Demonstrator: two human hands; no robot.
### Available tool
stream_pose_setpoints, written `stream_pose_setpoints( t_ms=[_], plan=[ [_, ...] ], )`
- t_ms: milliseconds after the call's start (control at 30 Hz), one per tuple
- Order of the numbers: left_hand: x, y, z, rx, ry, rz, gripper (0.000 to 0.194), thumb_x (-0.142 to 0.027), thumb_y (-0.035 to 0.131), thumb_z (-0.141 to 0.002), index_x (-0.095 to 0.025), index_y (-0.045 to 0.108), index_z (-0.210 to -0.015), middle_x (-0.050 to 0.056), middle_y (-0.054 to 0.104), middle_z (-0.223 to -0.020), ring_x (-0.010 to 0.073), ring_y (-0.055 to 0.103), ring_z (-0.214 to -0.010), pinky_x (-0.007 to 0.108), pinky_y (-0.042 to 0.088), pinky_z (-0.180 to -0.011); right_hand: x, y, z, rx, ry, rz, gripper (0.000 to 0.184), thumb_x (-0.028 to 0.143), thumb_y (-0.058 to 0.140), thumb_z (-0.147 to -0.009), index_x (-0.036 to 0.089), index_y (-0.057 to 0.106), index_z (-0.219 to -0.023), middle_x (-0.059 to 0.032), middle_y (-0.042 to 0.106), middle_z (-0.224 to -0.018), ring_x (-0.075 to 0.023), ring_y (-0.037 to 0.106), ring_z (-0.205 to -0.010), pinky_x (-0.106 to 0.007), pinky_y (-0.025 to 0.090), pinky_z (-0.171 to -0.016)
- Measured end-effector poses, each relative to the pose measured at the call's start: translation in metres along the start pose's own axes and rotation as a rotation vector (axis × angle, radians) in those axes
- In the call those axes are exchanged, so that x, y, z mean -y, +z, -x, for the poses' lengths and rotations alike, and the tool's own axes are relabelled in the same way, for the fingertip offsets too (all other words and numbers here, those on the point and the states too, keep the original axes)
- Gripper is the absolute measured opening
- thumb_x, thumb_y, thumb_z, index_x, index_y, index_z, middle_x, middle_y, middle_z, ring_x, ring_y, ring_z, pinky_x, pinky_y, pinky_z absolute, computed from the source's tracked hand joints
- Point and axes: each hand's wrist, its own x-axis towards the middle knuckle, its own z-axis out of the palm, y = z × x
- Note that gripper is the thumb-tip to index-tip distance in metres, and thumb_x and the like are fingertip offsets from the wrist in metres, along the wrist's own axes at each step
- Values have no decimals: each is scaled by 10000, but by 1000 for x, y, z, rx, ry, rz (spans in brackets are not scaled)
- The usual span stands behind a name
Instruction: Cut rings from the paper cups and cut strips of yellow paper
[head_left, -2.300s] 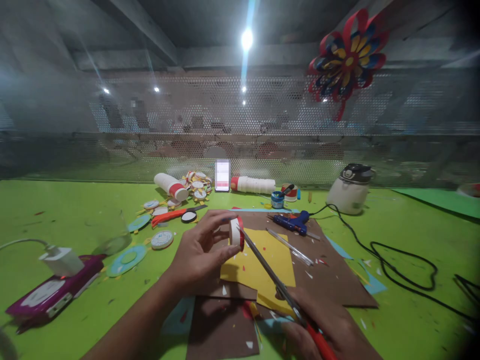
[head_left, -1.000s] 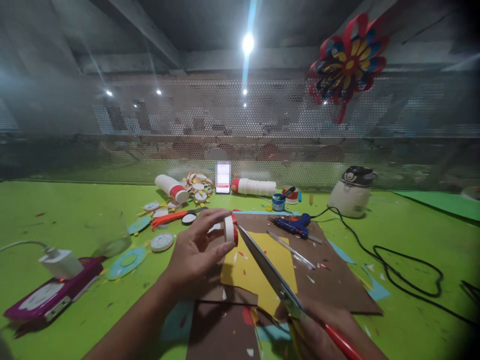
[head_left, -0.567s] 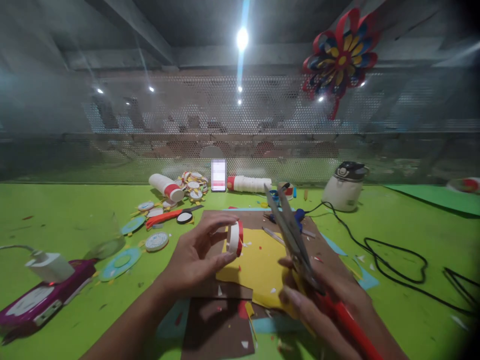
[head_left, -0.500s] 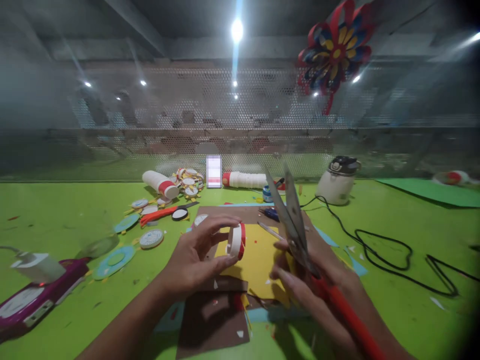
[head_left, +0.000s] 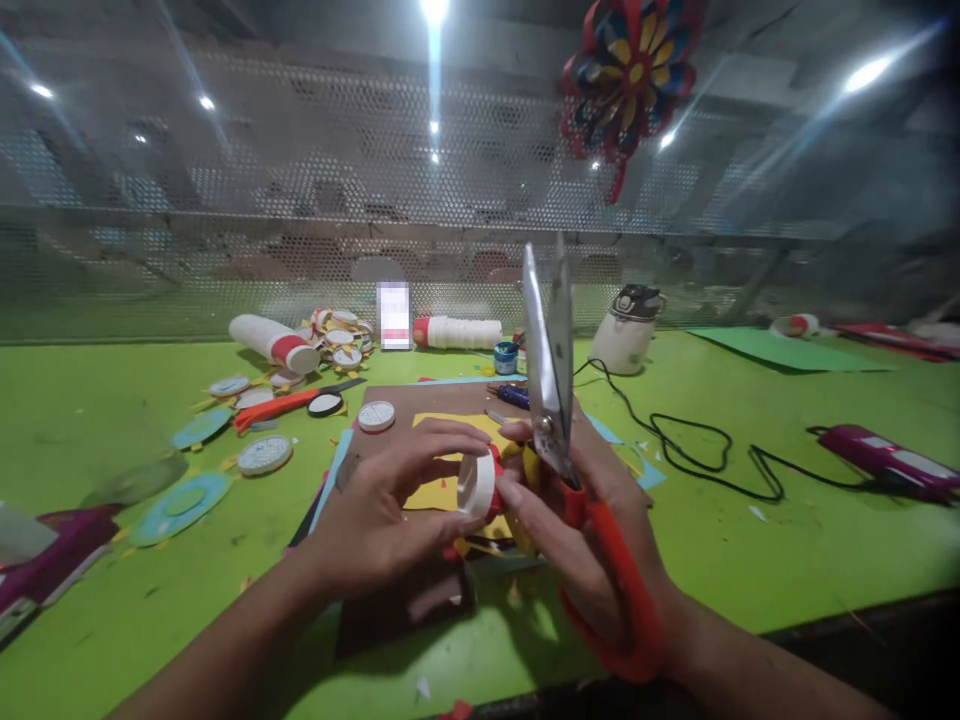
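Observation:
My left hand [head_left: 379, 510] pinches a short white ring with a red edge [head_left: 475, 486], seemingly cut from a paper cup, between thumb and fingers. My right hand [head_left: 611, 530] has a large pair of scissors [head_left: 540, 360] hooked on it, orange-red handles around the hand and parted blades pointing up. Its thumb and fingertips meet the red edge of the ring. A yellow piece [head_left: 524, 525] hangs by those fingertips; whether they grip it is partly hidden. Beneath both hands lie yellow paper [head_left: 431, 428] and a brown sheet [head_left: 390, 600].
White discs [head_left: 265, 456], blue paper rings [head_left: 184, 508] and an orange-handled cutter [head_left: 277, 405] lie on the left. Stacked paper cups [head_left: 461, 333], a phone [head_left: 394, 316] and a blue jar [head_left: 506, 357] stand behind. A black cord [head_left: 697, 480] trails right beside a white jug [head_left: 624, 335].
My right hand has come left to the ring, its fingertips now against the red edge. The scissors have swung more upright. The camera view has turned right and tilted down.

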Motion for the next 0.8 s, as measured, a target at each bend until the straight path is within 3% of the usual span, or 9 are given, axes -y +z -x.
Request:
stream_pose_setpoints(
  t_ms=[133, 267, 433, 633, 800],
  plan=[
    [0, 0, 0, -23, 70, -133, 486, -93, 674, -745, -263, 568, -1187, 87, 552, -1215, 253, 506, -1166, 402, 457, -978, -4, 0, 0, -13, -145, 118, 337, 81, 555, -830, 266, 531, -1111, 9, 595, -905, -134, 613, -820, -222, 503, -677],
    [0, 2, 1, -39, 85, -176, 488, -82, 653, -759, -250, 553, -1206, 96, 543, -1225, 254, 491, -1178, 409, 442, -995, -7, -1, -1, -24, -223, 257, 317, 58, 555, -796, 230, 536, -1062, -1, 592, -872, -155, 611, -785, -278, 498, -701],
    [0, 8, 2, -48, -3, -4, 450, -122, 623, -796, -275, 556, -1213, 102, 508, -1274, 276, 480, -1200, 413, 474, -970, -5, 0, 2, -34, -133, 117, 350, 77, 554, -836, 266, 519, -1128, 18, 571, -849, -144, 581, -795, -263, 490, -721],
    [-2, 9, 3, -44, 19, 2, 457, -109, 603, -810, -291, 547, -1226, 88, 475, -1266, 277, 461, -1211, 427, 463, -989, -2, 5, 2, -35, -36, -38, 271, 136, 572, -858, 290, 545, -1079, 11, 585, -946, -163, 565, -941, -293, 459, -852],
    [-4, 2, 2, -56, -10, 47, 441, -130, 600, -821, -281, 552, -1232, 89, 478, -1259, 272, 454, -1215, 420, 444, -1005, 3, 3, 2, -49, 35, -114, 210, 202, 564, -874, 256, 540, -1076, 8, 591, -868, -147, 593, -726, -289, 498, -672]
  ],
)
